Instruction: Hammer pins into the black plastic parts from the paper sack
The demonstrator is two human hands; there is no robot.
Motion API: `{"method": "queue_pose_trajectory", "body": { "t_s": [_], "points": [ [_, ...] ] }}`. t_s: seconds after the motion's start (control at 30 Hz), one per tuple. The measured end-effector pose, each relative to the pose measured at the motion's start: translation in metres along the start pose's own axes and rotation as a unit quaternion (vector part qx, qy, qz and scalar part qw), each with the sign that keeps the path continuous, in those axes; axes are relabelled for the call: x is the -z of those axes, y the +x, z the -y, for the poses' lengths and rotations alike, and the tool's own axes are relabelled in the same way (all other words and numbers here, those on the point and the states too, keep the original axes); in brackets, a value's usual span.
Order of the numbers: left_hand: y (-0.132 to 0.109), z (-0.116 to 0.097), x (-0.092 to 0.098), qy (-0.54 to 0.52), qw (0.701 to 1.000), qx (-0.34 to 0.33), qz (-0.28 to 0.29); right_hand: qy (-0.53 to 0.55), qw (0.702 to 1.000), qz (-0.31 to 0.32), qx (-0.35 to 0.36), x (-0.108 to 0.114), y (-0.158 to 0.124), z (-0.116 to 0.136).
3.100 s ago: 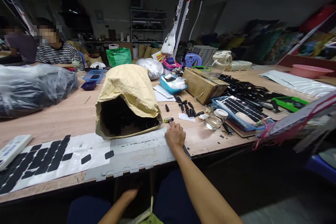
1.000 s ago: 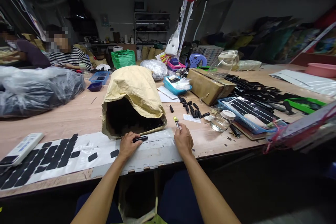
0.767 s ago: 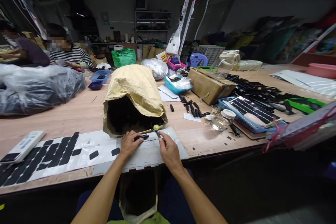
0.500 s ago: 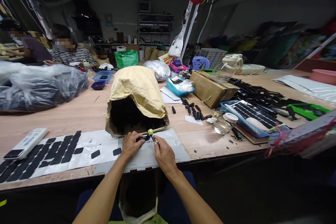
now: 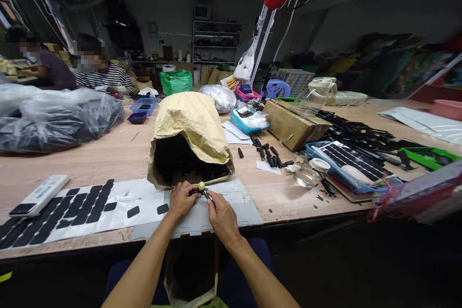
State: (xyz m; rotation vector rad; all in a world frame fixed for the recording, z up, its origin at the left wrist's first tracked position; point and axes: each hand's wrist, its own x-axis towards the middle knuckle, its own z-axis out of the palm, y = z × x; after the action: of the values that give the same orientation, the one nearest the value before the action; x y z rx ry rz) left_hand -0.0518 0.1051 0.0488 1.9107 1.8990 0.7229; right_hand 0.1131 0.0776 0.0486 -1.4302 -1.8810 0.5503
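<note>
My left hand (image 5: 181,202) rests at the mouth of an open paper sack (image 5: 193,122), its fingers closed on a small black piece (image 5: 194,192). My right hand (image 5: 222,214) pinches the thin metal shank of a small tool with a round yellow-green head (image 5: 201,186). That head touches or overlaps the black piece; I cannot tell which. Both hands are above a grey board (image 5: 238,204) at the table edge. Left of them lies a white sheet (image 5: 122,219) with black rounded patches. The sack's inside is dark, with black contents barely visible.
A white box-shaped device (image 5: 39,195) lies on the left. Several black handle-like pieces (image 5: 269,155), a glass jar (image 5: 306,177), a cardboard box (image 5: 294,125) and a blue tray (image 5: 335,166) stand on the right. A bulky plastic bag (image 5: 57,118) and two people occupy the far left.
The tool's yellow-green head has shifted left and slightly down, onto or over the black piece, and my right hand has moved left with it. The whole view has shifted slightly.
</note>
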Motion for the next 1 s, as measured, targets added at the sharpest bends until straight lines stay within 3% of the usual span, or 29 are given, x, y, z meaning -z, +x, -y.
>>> {"method": "queue_pose_trajectory", "body": {
  "t_s": [0.13, 0.27, 0.33, 0.43, 0.53, 0.77, 0.87, 1.0],
  "points": [
    [0.0, 0.0, 0.0, 0.002, 1.0, -0.001, -0.001, 0.007, 0.997, -0.063, -0.034, 0.019, 0.007, -0.01],
    [0.0, -0.001, 0.0, 0.009, 1.0, 0.0, 0.002, -0.08, 0.979, -0.138, -0.13, 0.045, 0.024, -0.031],
    [0.0, -0.001, 0.0, 0.014, 1.0, 0.0, 0.002, -0.142, 0.962, -0.135, -0.189, 0.055, 0.035, -0.045],
    [0.0, -0.002, -0.001, 0.023, 1.0, -0.001, 0.0, -0.213, 0.94, -0.08, -0.253, 0.06, 0.052, -0.061],
    [0.0, -0.002, -0.001, 0.025, 1.0, -0.004, 0.0, -0.268, 0.929, -0.05, -0.248, 0.054, 0.063, -0.07],
    [0.003, -0.002, 0.002, 0.029, 1.0, -0.01, -0.005, -0.36, 0.917, -0.073, -0.153, 0.033, 0.066, -0.074],
    [-0.017, -0.015, 0.006, -0.059, 0.998, -0.031, 0.007, -0.368, 0.915, -0.075, -0.149, 0.032, 0.066, -0.076],
    [-0.086, -0.034, 0.001, -0.196, 0.969, -0.058, 0.142, -0.378, 0.912, -0.079, -0.14, 0.032, 0.065, -0.079]
  ]
}}
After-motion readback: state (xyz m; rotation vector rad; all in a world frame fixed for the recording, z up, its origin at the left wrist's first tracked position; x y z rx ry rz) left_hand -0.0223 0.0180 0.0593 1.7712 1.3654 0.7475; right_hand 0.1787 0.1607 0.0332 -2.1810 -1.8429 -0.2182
